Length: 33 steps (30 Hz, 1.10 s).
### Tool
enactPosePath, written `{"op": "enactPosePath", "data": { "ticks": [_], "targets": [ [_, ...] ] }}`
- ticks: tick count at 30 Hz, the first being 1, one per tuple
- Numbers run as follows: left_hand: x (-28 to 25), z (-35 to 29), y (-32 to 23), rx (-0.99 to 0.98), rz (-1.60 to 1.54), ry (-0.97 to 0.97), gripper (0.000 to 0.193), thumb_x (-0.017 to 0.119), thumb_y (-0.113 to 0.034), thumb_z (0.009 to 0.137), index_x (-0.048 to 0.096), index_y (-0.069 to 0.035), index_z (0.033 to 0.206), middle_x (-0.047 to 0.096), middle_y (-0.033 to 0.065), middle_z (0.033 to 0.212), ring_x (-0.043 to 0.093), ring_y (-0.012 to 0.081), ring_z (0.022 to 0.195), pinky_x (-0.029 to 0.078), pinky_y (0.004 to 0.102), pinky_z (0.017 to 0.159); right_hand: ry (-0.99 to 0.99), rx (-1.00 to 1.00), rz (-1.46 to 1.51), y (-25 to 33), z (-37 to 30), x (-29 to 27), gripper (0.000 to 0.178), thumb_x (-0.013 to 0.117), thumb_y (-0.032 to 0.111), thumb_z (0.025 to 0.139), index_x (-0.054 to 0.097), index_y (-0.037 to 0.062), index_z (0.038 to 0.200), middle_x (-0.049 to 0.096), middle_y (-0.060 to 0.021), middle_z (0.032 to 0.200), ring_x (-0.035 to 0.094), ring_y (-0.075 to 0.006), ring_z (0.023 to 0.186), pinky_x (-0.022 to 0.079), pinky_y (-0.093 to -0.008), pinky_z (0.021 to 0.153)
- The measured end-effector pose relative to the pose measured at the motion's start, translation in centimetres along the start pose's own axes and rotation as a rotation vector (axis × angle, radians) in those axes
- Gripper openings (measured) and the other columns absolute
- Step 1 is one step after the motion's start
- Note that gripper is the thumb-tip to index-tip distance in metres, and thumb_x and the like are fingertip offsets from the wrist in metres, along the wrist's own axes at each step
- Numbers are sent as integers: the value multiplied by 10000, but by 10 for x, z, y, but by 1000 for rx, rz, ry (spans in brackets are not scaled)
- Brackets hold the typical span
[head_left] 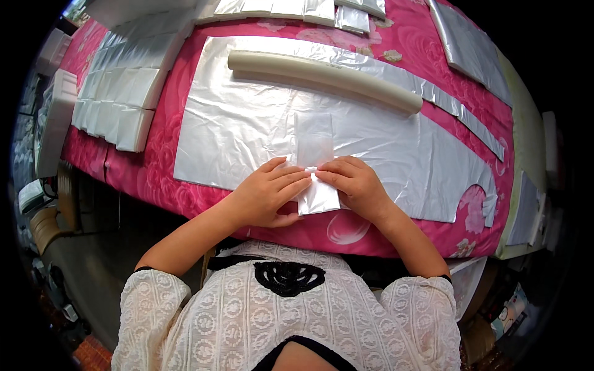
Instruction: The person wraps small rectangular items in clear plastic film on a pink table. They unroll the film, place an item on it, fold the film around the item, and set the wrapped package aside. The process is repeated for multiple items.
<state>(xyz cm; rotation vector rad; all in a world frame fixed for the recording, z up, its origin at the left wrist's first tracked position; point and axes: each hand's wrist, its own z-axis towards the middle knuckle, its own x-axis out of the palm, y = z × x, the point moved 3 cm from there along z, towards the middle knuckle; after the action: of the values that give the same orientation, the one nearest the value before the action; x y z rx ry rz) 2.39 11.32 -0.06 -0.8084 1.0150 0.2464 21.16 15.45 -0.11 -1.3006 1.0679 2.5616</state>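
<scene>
A narrow folded plastic bag (320, 199), whitish and shiny, lies in front of me at the near edge of a large silvery plastic sheet (241, 130). Its far half (314, 139) looks thinner and more see-through. My left hand (269, 193) rests at its left side, fingers stretched toward its bunched middle and thumb apart near the bag's lower edge. From the other side, my right hand (356, 185) has its thumb and fingertips pressed together on that bunched middle. Both hands' fingertips nearly meet there.
A cream-coloured tube (322, 77) lies across the sheet beyond my hands. Rows of folded white plastic bags (117, 93) are stacked at the left, with more stacks (266, 7) at the back. A silvery sheet stack (470, 49) sits far right on the pink flowered tablecloth (164, 154).
</scene>
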Motion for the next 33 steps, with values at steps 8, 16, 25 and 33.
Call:
{"op": "enactPosePath", "data": {
  "ticks": [8,16,25,33],
  "targets": [
    [-2,24,17,-653,-429,-234,573,603,-68,803,361,72,1303,669,141,745,648,280,634,502,324,607,53,734,309,-26,18,-6,193,592,158,855,668,-15,817,615,-47,636,552,-79,567,427,-243,545],
    [-15,36,36,-849,-349,-275,642,629,-43,799,323,46,1356,619,119,947,634,160,738,497,259,638,217,1042,436,-42,33,-7,226,589,181,853,635,-21,762,606,-39,613,551,-90,513,423,-235,501],
    [21,56,12,-252,213,-111,706,598,-338,808,344,72,1324,348,242,1374,313,354,1301,233,464,1070,268,1082,516,-49,38,-6,231,575,180,825,631,-19,723,604,-58,586,580,-119,497,453,-258,485],
    [37,47,19,-386,232,3,1081,573,-628,718,164,122,1380,137,280,1463,84,373,1389,50,480,1116,177,1036,489,-46,34,-5,209,592,174,807,628,-17,731,605,-70,578,579,-129,486,460,-267,496]
  ]
}}
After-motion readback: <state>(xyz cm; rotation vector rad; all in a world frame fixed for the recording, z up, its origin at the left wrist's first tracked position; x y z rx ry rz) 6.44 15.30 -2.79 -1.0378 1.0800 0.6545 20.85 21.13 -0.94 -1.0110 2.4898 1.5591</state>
